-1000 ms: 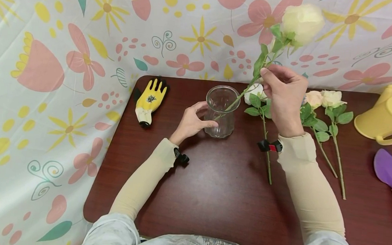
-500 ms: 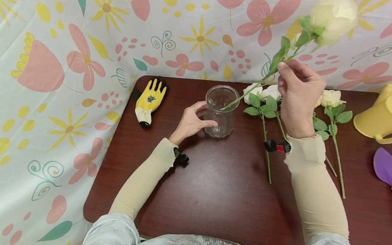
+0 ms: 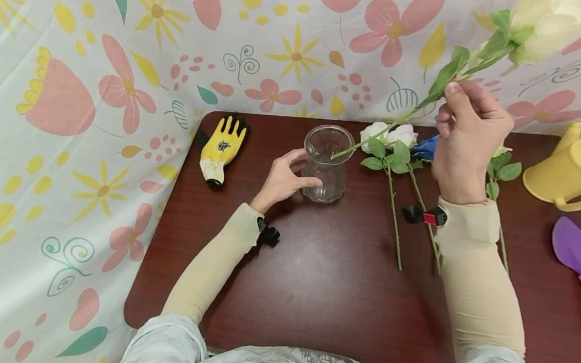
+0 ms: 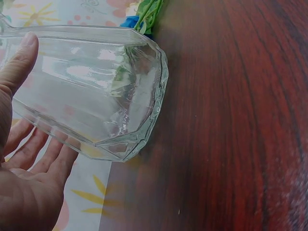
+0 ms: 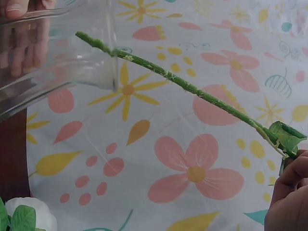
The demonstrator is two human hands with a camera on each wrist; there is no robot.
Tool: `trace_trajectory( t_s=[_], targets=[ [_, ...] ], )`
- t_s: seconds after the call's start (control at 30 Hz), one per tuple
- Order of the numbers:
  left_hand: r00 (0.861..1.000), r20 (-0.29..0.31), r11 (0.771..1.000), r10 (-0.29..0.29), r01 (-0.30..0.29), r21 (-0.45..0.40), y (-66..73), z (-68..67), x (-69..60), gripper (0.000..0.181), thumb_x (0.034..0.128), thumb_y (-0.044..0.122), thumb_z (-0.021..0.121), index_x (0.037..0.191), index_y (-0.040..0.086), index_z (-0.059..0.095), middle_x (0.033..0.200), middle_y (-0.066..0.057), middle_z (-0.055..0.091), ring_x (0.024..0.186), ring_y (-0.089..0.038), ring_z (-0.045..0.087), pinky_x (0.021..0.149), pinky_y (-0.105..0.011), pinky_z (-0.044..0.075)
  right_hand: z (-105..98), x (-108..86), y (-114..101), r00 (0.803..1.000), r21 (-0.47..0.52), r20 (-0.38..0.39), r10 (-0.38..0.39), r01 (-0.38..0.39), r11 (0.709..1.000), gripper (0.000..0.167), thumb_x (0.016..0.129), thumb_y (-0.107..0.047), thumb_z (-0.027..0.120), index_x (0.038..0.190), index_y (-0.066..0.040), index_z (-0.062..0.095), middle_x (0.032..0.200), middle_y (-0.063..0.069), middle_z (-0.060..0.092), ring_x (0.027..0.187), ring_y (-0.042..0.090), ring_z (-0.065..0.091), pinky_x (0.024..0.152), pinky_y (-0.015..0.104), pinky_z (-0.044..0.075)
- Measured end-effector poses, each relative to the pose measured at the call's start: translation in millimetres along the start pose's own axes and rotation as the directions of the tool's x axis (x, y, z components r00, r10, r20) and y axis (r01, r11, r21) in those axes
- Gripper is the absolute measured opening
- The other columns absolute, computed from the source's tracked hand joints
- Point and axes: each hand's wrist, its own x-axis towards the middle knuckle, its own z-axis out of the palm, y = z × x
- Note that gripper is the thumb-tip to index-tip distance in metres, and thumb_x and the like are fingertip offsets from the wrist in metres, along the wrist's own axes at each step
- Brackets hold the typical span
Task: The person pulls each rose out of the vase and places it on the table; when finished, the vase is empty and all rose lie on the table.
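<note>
My left hand (image 3: pixel 283 180) holds the clear glass vase (image 3: pixel 327 178) from its left side, thumb in front and fingers behind. In the left wrist view the vase's faceted base (image 4: pixel 139 101) shows, with the thumb and fingers about its wall. Up to the right, my right hand (image 3: pixel 475 134) pinches the stem of a large cream-white rose (image 3: pixel 546 30) just below its leaves. That stem (image 5: pixel 192 89) slants down to the left, its cut end at the vase's mouth, just past the rim in the right wrist view. The rose's bloom is outside both wrist views.
Right of the vase lie white roses (image 3: pixel 401 136) and a blue rose (image 3: pixel 426 147); another stem is partly behind my right arm. A yellow watering can (image 3: pixel 565 176) and purple trowel (image 3: pixel 573 246) are far right. A yellow glove (image 3: pixel 224 147) lies left, before a flowered cloth (image 3: pixel 122 154).
My right hand has moved right with the rose, drawing the stem up and out until just its end is at the vase's mouth. My left hand and the vase stay put.
</note>
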Motion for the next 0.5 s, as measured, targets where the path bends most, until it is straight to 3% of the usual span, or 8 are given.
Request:
trace_trajectory(
  t_s=[0.27, 0.5],
  targets=[
    [1.000, 0.004, 1.000, 0.001, -0.001, 0.009, 1.0, -0.6, -0.4, 0.075, 0.0817, 0.009, 0.098, 0.149, 0.007, 0.065, 0.145, -0.015, 0.069, 0.135, -0.037, 0.071, 0.117, -0.037, 0.060, -4, 3.5, -17, 0.998, 0.093, -0.064, -0.006, 0.012, 0.996, 0.005, 0.088, 0.021, 0.075, 0.085, 0.020, 0.071, 0.065, 0.016, 0.064, 0.042, 0.017, 0.045, 0.040, 0.016, 0.023],
    [1.000, 0.002, 1.000, 0.009, -0.009, 0.003, 0.9, -0.5, -0.2, 0.074, 0.0812, 0.008, 0.098, 0.148, 0.006, 0.066, 0.143, -0.016, 0.070, 0.134, -0.036, 0.071, 0.117, -0.035, 0.060, -10, 5.4, -30, 0.995, 0.160, -0.104, -0.009, 0.026, 0.987, 0.004, 0.090, 0.026, 0.068, 0.090, 0.023, 0.070, 0.062, 0.017, 0.061, 0.041, 0.017, 0.044, 0.040, 0.015, 0.019]
  ],
)
